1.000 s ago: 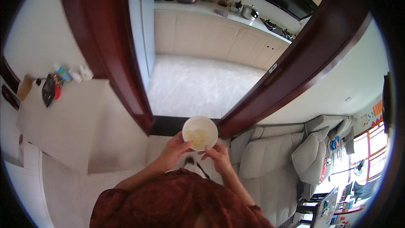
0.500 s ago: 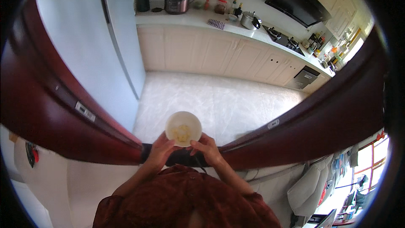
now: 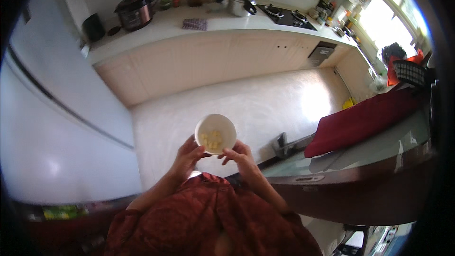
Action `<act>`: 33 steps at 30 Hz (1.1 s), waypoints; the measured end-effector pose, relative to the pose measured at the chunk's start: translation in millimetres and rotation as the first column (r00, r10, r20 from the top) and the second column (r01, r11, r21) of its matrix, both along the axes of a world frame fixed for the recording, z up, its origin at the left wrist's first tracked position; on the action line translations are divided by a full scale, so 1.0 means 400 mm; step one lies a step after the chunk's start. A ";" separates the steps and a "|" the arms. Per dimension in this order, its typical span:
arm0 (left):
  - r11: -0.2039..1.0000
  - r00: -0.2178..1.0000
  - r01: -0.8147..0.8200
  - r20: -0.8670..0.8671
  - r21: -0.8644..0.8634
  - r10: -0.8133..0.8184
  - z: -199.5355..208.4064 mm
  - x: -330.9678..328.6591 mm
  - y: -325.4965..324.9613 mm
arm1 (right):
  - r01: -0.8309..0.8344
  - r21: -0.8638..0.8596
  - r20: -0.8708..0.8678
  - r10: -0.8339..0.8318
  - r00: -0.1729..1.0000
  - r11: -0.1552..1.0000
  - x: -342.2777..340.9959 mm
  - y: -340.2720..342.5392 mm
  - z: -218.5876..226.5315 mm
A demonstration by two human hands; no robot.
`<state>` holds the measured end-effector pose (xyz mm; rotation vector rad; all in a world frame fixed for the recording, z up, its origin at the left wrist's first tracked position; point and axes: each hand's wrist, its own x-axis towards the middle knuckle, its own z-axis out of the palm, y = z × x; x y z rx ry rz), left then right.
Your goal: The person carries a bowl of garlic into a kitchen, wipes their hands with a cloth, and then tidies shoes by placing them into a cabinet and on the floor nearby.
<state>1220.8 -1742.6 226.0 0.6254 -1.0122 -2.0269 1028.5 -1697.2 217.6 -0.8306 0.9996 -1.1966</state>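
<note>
Both my hands hold a white bowl [image 3: 199, 126] out in front of my body, above the pale floor. Several small pale-yellow pieces [image 3: 212, 140] lie in the bottom of it; their kind is not clear. My left hand [image 3: 188, 154] grips the bowl's left lower side with the thumb near the rim. My right hand [image 3: 240, 155] has the right lower side, thumb against the wall and fingers partly curled beneath. The bowl tilts a little, so its inside shows.
A counter [image 3: 166, 22] runs along the far wall, with an electric pressure cooker [image 3: 134, 11], folded cloth [image 3: 195, 24], silver pot [image 3: 241, 5] and gas stove [image 3: 286, 16]. At the left stands a tall fridge [image 3: 61, 128]. A dark red cloth [image 3: 365, 118] covers a glass-topped surface at the right.
I have moved forward through the doorway into the kitchen, carrying the bowl. The counter is closer, and the cloth-covered surface on the right has come into view. Both hands keep their hold.
</note>
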 end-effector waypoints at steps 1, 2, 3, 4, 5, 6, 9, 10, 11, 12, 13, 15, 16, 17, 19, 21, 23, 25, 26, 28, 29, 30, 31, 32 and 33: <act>1.000 1.000 0.018 0.019 0.019 -0.018 0.004 -0.018 -0.058 | 0.035 0.002 -0.004 -0.035 0.999 0.999 -0.013 -0.045 0.001; 0.999 0.999 0.041 0.026 0.029 -0.042 0.012 -0.032 -0.112 | 0.057 -0.010 0.008 -0.057 0.998 0.998 -0.022 -0.081 0.007; 0.996 0.996 0.089 0.005 0.001 -0.089 0.012 -0.053 -0.168 | 0.105 -0.008 0.029 -0.105 0.994 0.994 -0.036 -0.116 0.006; 0.990 0.990 0.141 -0.020 -0.029 -0.142 0.012 -0.080 -0.212 | 0.152 -0.002 0.052 -0.151 0.987 0.988 -0.054 -0.145 0.007; 0.987 0.987 0.162 -0.009 -0.017 -0.162 0.012 -0.106 -0.245 | 0.177 0.005 0.056 -0.177 0.983 0.984 -0.073 -0.166 0.009; 0.984 0.984 0.176 -0.004 0.000 -0.176 0.012 -0.136 -0.275 | 0.207 0.009 0.061 -0.207 0.976 0.978 -0.093 -0.185 0.010; 0.970 0.971 0.241 0.002 0.031 -0.241 0.008 -0.227 -0.390 | 0.289 0.027 0.047 -0.290 0.956 0.957 -0.170 -0.271 0.007; 0.964 0.965 0.262 0.006 0.052 -0.263 0.005 -0.265 -0.423 | 0.319 0.054 0.021 -0.321 0.947 0.946 -0.203 -0.297 0.003; 0.963 0.964 0.266 0.014 0.049 -0.267 -0.001 -0.302 -0.457 | 0.334 0.049 0.032 -0.336 0.941 0.941 -0.234 -0.326 -0.001; 0.957 0.958 0.286 0.015 0.051 -0.287 -0.007 -0.341 -0.492 | 0.352 0.048 0.037 -0.354 0.934 0.935 -0.267 -0.351 -0.006; 0.950 0.951 0.311 -0.011 0.019 -0.310 -0.015 -0.387 -0.533 | 0.377 0.053 0.033 -0.379 0.925 0.925 -0.307 -0.378 -0.011; 0.944 0.944 0.329 -0.023 0.001 -0.329 -0.015 -0.470 -0.588 | 0.396 0.047 0.045 -0.398 0.916 0.917 -0.382 -0.426 -0.012; 0.936 0.936 0.352 -0.013 -0.002 -0.352 -0.022 -0.513 -0.617 | 0.405 0.035 0.044 -0.407 0.912 0.913 -0.421 -0.454 -0.020; 0.933 0.933 0.360 -0.007 0.003 -0.360 -0.018 -0.547 -0.641 | 0.415 0.036 0.042 -0.417 0.908 0.909 -0.455 -0.475 -0.019; 0.915 0.916 0.401 0.000 -0.035 -0.401 -0.006 -0.637 -0.705 | 0.447 0.024 0.054 -0.448 0.893 0.894 -0.537 -0.524 -0.012; 0.896 0.896 0.442 -0.019 -0.054 -0.443 -0.004 -0.740 -0.763 | 0.480 0.014 0.033 -0.480 0.876 0.877 -0.625 -0.565 -0.011; 0.882 0.882 0.468 -0.032 -0.056 -0.470 -0.007 -0.819 -0.782 | 0.508 0.017 0.045 -0.508 0.860 0.861 -0.697 -0.577 -0.011; 0.868 0.868 0.495 -0.016 -0.045 -0.496 -0.008 -0.888 -0.806 | 0.532 0.015 0.013 -0.533 0.846 0.846 -0.765 -0.594 -0.012; 0.857 0.858 0.513 0.001 -0.049 -0.514 -0.010 -0.928 -0.828 | 0.545 -0.009 0.019 -0.544 0.839 0.839 -0.798 -0.605 -0.016; 0.847 0.847 0.531 -0.015 -0.026 -0.531 -0.019 -1.009 -0.857 | 0.579 0.015 0.018 -0.579 0.815 0.815 -0.861 -0.621 -0.024; 0.838 0.838 0.546 0.002 -0.002 -0.546 -0.024 -1.053 -0.872 | 0.582 0.022 0.020 -0.583 0.812 0.813 -0.896 -0.632 -0.029; 0.824 0.825 0.566 0.004 0.025 -0.566 -0.032 -1.081 -0.878 | 0.598 0.034 0.026 -0.599 0.800 0.801 -0.918 -0.632 -0.035; 0.796 0.797 0.602 0.006 0.056 -0.604 -0.033 -1.121 -0.910 | 0.618 0.057 0.020 -0.619 0.785 0.784 -0.959 -0.655 -0.036; 0.791 0.792 0.609 0.003 0.053 -0.610 -0.039 -1.167 -0.942 | 0.619 0.040 0.032 -0.620 0.784 0.785 -1.001 -0.680 -0.041; 0.783 0.784 0.620 -0.007 0.046 -0.620 -0.045 -1.213 -0.969 | 0.636 0.042 0.038 -0.638 0.769 0.770 -1.038 -0.702 -0.045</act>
